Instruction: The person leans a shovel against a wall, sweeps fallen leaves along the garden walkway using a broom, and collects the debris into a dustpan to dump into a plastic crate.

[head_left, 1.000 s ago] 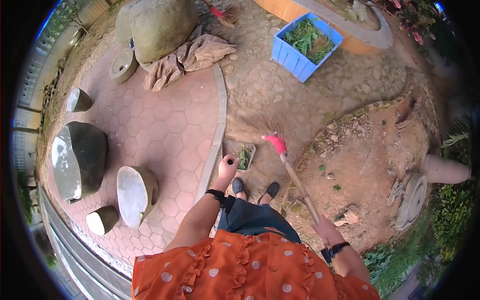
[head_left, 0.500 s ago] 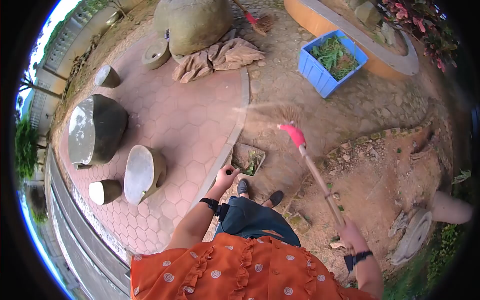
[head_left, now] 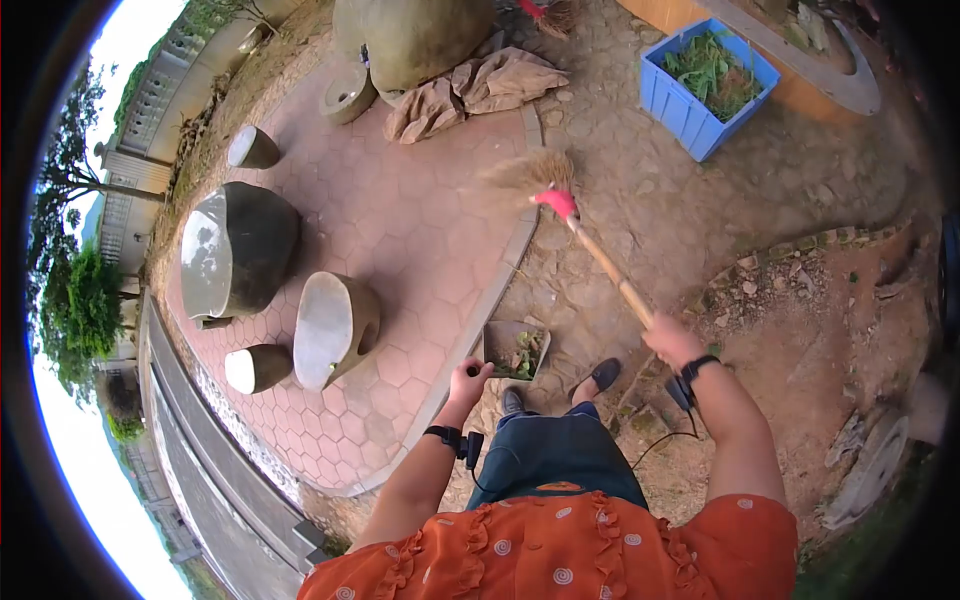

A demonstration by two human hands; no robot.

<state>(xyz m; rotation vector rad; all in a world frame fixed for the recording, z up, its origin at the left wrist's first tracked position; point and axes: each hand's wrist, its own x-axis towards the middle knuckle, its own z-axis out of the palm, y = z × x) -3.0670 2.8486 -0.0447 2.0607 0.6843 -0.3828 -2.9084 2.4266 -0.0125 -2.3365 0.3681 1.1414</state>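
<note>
My right hand (head_left: 675, 340) is wrapped round the wooden handle of a broom (head_left: 612, 268). Pink cloth binds the broom's neck, and its straw bristles (head_left: 530, 175), slightly blurred, reach over the curb onto the pink paving. Closed round the dark, round end of a handle, my left hand (head_left: 468, 381) is beside a dustpan (head_left: 542, 352). Green leaves and debris (head_left: 520, 352) lie in the dustpan, just ahead of my shoes.
A blue crate (head_left: 680, 105) of cut greenery stands at the upper right. Stone stools (head_left: 335, 330) and a dark stone table (head_left: 240, 250) are on the left. A boulder (head_left: 415, 40) and crumpled brown sheet (head_left: 510, 80) lie ahead. Rubble borders the dirt at right.
The broom has swung left, its bristles moving from the stone ground to over the curb and pink paving. My right hand has moved forward. The view has shifted, with my left hand still gripping the handle.
</note>
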